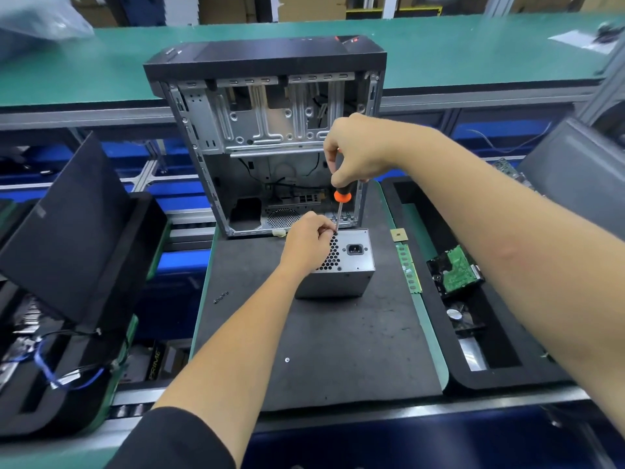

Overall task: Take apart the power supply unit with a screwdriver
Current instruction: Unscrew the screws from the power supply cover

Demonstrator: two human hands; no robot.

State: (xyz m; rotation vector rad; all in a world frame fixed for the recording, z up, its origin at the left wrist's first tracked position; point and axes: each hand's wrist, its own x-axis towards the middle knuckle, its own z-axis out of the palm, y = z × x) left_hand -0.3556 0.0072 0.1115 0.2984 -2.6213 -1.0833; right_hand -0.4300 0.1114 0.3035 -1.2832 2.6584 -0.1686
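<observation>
1. Head view: our right hand (358,148) grips the screwdriver (341,206), tip down at the power supply unit (341,265) top edge. Our left hand (306,243) pinches right at the tip, steadying.
2. A slip could jab those fingers or drop the screw.
3. The open case (267,143) sits just behind; free mat (338,350) below our wrists.

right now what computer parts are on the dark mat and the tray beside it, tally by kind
computer case: 1
power supply: 1
memory stick: 1
hard drive: 1
loose screw on the mat: 1
total: 5
</observation>
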